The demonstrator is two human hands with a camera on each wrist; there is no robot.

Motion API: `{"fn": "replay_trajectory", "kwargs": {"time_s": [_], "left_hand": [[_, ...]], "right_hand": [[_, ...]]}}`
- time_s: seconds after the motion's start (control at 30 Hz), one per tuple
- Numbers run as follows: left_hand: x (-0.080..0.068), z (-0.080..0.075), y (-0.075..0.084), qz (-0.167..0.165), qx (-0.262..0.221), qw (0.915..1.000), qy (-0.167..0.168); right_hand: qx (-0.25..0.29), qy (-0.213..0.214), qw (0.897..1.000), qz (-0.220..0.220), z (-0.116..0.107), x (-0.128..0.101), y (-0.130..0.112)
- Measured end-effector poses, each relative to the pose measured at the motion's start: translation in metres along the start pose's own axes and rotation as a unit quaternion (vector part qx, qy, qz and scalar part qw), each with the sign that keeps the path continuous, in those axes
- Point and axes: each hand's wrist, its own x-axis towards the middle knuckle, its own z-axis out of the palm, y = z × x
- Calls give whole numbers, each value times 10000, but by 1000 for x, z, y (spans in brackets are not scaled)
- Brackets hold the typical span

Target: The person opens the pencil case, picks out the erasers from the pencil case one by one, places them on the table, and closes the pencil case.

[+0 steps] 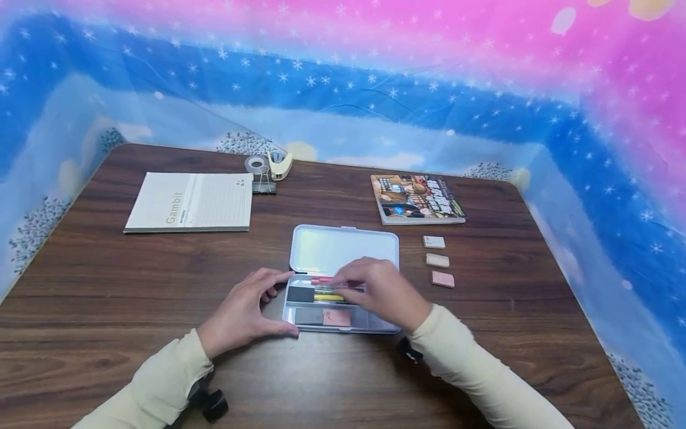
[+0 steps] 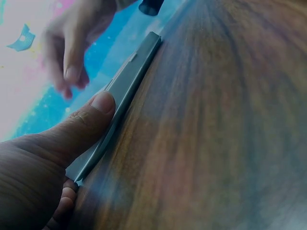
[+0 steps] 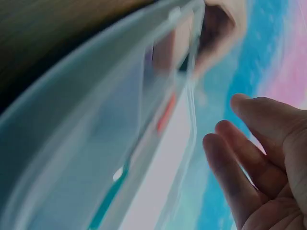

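Observation:
A pale pencil case (image 1: 370, 325) lies on the table with its lid (image 1: 337, 247) folded back. My left hand (image 1: 243, 313) grips the case's left end, thumb (image 2: 91, 120) at the front wall and a finger at the back corner. Over the back compartment hovers my right hand (image 1: 375, 292); in the right wrist view its fingers (image 3: 235, 177) are spread with nothing between them. That compartment holds a red pen (image 1: 320, 280), yellow pens (image 1: 328, 297) and a black block (image 1: 301, 294). A pink eraser (image 1: 337, 317) and a grey block (image 1: 309, 316) lie in the front compartment.
Three small erasers (image 1: 437, 261) stand in a column right of the case. Behind them is a comic book (image 1: 418, 199). A notebook (image 1: 187, 202) lies back left, beside a binder clip (image 1: 264, 187), a tape roll (image 1: 256, 164) and a cream stapler (image 1: 281, 167).

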Motion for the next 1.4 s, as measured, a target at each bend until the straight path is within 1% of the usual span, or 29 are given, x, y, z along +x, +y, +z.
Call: {"fn": "replay_trajectory", "kwargs": {"time_s": [0.13, 0.3, 0.53, 0.73, 1.07, 1.17, 1.27, 1.33, 1.4], "left_hand": [[4, 3, 0, 114, -65, 9999, 10], [7, 5, 2, 189, -115, 9997, -31], [9, 4, 3, 208, -137, 9997, -41], [10, 3, 4, 186, -112, 9997, -68], [7, 2, 3, 147, -104, 9998, -34], [6, 2, 2, 154, -110, 9998, 1], [3, 2, 2, 118, -86, 9999, 32], [2, 1, 1, 72, -40, 10000, 49], [1, 0, 1, 34, 13, 10000, 42]], "right_hand": [[-214, -483, 9983, -251, 17, 18, -10], [-485, -816, 9952, -253, 26, 27, -11], [-561, -916, 9939, -261, 25, 30, -8], [-627, -1118, 9917, -100, 23, 30, -9], [-518, -1154, 9918, -198, 25, 36, -8], [-458, -1047, 9932, -205, 25, 35, -6], [-261, -667, 9972, -213, 17, 28, 2], [-188, -311, 9992, -143, 4, 18, 12], [-194, 94, 9997, 76, -15, 4, 29]]}}
